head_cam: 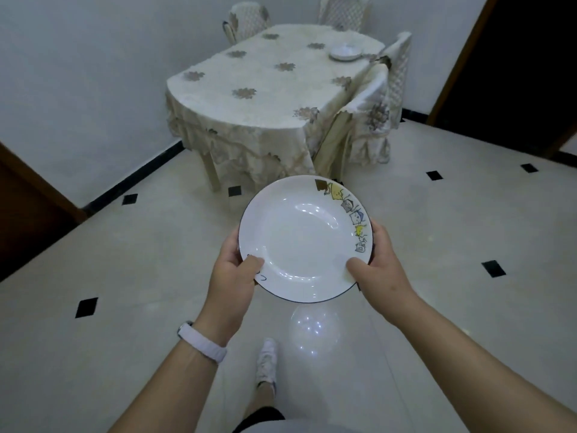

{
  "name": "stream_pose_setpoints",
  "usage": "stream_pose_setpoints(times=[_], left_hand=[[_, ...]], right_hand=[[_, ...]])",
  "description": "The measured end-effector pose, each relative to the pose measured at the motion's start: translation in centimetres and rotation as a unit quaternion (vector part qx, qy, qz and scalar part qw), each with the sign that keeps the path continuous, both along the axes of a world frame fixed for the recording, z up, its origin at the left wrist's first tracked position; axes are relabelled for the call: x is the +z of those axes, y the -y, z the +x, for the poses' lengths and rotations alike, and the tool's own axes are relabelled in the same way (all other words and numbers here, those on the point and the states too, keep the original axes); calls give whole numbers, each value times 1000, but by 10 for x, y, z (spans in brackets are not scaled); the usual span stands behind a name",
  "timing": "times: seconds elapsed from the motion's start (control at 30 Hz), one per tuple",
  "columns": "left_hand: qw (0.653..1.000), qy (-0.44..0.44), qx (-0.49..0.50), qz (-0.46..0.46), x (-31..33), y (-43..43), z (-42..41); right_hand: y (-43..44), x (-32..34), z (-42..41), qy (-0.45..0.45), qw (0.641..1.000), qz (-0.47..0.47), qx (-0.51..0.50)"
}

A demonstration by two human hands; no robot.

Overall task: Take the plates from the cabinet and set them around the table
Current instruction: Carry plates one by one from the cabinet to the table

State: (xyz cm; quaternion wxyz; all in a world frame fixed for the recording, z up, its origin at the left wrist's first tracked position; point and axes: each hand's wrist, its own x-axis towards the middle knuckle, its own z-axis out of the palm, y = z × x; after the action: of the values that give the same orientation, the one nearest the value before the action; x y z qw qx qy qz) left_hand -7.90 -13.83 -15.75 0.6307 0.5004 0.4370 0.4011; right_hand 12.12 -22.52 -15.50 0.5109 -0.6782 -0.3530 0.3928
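Observation:
I hold a white plate with a dark rim and small cartoon drawings along its right edge, level above the floor in front of me. My left hand grips its left edge, thumb on top. My right hand grips its right edge the same way. Ahead stands the oval table under a cream flowered cloth. Another white plate lies on the table's far right side.
Cloth-covered chairs stand at the table: one at the near right, one behind it, two at the far end. The floor is pale tile with black diamonds. Dark doorways lie at right and left. My shoe shows below.

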Motion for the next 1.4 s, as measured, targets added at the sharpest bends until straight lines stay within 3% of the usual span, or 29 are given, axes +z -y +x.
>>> stream_pose_setpoints(times=[0.4, 0.83, 1.1, 1.4], left_hand=[[987, 36, -153, 27, 13, -193, 56], [975, 33, -219, 31, 8, -260, 159], [978, -9, -207, 35, 3, -298, 266], [988, -24, -150, 18, 18, -322, 454]], right_hand=[[-138, 26, 22, 64, 989, 0, -136], [-186, 22, 104, 56, 974, 1, -219], [-231, -11, 221, 0, 981, 18, -193], [-265, 3, 406, -25, 985, 32, -167]])
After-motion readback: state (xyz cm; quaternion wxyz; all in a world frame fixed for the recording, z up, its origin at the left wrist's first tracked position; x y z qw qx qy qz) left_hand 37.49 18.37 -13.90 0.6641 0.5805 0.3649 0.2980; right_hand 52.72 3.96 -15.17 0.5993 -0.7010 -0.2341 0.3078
